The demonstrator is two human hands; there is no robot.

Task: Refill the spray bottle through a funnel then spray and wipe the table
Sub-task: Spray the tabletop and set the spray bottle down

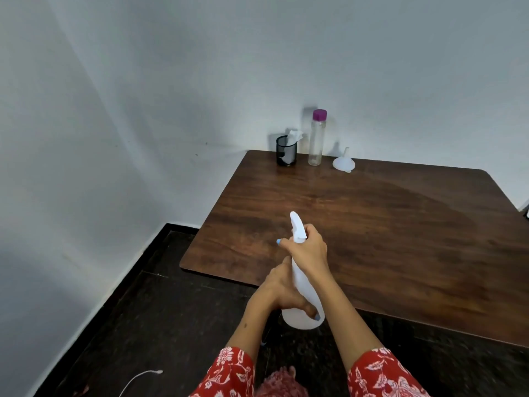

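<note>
I hold a white spray bottle (pixel 301 285) over the near left edge of the dark wooden table (pixel 386 224), its nozzle pointing away from me. My right hand (pixel 307 249) grips the sprayer head at the neck. My left hand (pixel 283 290) wraps around the bottle's body lower down, fingertips showing near its base. At the far edge stand a clear bottle with a purple cap (pixel 317 138) and a white funnel (pixel 344 162) lying mouth down. A black mesh cup (pixel 286 151) holds a white cloth or tissue (pixel 294 135).
The table sits in a corner against pale walls. A dark floor (pixel 143 310) lies to the left and below, with a thin white cord (pixel 137 378) on it. Something pink and fuzzy (pixel 279 379) shows at the bottom between my red floral sleeves.
</note>
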